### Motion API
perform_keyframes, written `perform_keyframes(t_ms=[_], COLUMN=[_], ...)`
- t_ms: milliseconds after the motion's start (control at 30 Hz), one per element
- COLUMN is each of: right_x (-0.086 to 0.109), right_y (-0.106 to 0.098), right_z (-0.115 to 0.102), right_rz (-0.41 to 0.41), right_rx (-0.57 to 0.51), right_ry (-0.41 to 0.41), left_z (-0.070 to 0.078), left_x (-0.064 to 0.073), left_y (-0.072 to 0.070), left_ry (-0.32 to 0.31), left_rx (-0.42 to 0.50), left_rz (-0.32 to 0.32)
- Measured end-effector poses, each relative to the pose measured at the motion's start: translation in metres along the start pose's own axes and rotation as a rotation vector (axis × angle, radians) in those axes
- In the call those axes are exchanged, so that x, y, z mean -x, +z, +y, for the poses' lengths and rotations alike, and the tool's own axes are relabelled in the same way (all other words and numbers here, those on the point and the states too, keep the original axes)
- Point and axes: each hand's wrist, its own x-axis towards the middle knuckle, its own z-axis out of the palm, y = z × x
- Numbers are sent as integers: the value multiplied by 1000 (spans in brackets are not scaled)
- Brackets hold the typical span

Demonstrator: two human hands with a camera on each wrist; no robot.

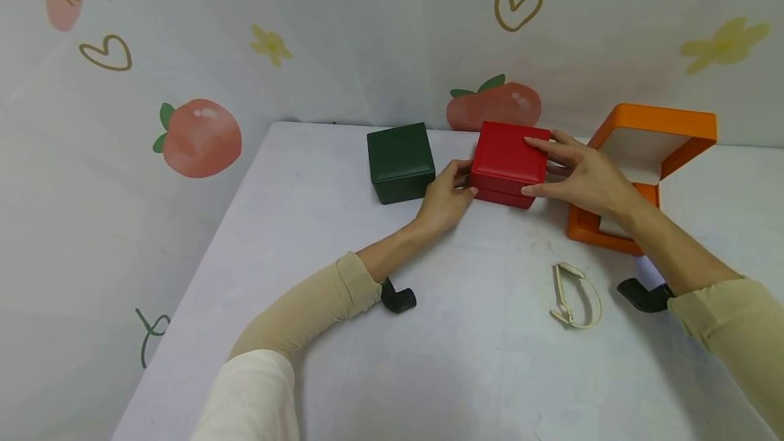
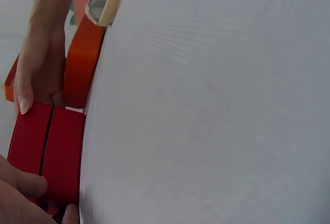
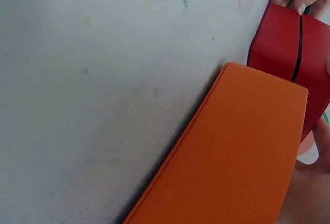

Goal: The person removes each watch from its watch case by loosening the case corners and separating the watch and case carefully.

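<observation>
A red box (image 1: 510, 155) with its lid down stands near the back of the table, between both hands. My left hand (image 1: 446, 199) holds its left side low down, with the thumb at the front corner. From the other side my right hand (image 1: 591, 175) grips the lid, fingers on the top and right edge and thumb at the front. A thin dark seam between lid and base shows on the red box (image 2: 64, 146) in the left wrist view. In the right wrist view an orange box (image 3: 232, 141) covers part of the right hand.
Left of the red box sits a closed green box (image 1: 401, 162). The orange box (image 1: 603, 237) stands with its lid raised, behind the right forearm. A cream-strapped watch (image 1: 576, 297) lies on the white table (image 1: 465, 359). A printed cloth (image 1: 367, 39) hangs behind.
</observation>
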Motion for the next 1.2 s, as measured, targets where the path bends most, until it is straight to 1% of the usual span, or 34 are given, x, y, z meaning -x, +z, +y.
perform_keyframes(t_ms=[300, 533, 800, 1000, 1100, 1200], right_x=[-1, -3, -3, -4, -4, -5], right_y=[1, 0, -2, -3, -3, -3], right_z=[-1, -2, -3, -4, -4, -4], right_rz=[23, 3, -19, -16, -16, -18], right_rx=[-41, -17, 0, 33, 32, 28], right_ry=[14, 16, 22, 13, 14, 17], left_z=[2, 2, 3, 3, 4, 2], left_x=[0, -1, -1, -1, -1, -1], left_y=[0, 1, 3, 2, 3, 5], left_ry=[-59, -69, -99, -115, -124, -114], left_rx=[50, 102, 192, 195, 170, 137], left_rz=[39, 49, 74, 67, 75, 83])
